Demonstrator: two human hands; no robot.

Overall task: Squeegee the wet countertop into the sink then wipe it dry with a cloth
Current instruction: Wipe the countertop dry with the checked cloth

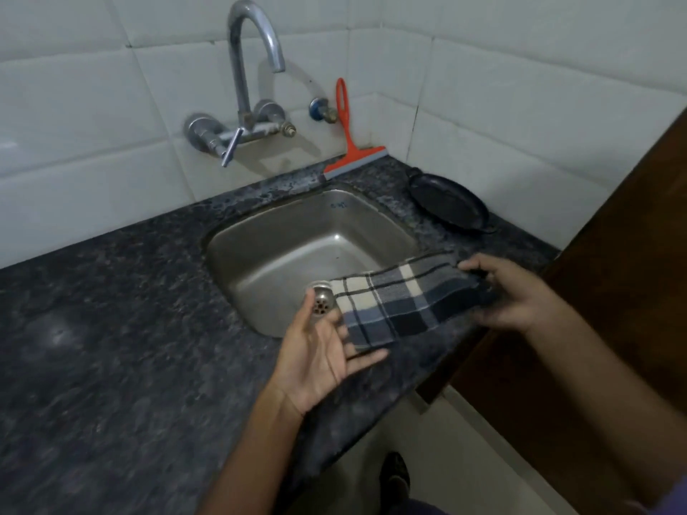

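Over sink (260, 254) | both hands stretch cloth (401, 302) | squeegee (351, 146), pan (448, 202) behind

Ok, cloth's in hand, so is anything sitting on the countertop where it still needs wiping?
Mostly no. The right hand holds the checked cloth at the sink edge. Only a black pan in the right corner and the squeegee behind the sink occupy the countertop.

Tap (256, 68): chrome, fixed to my tiled wall above the bench's back edge, spout curving over the basin.
Small valve (322, 110): on the wall just right of the tap.
Black pan (448, 200): lying flat at the bench's far right corner.
Wooden panel (609, 276): past my bench's right edge.
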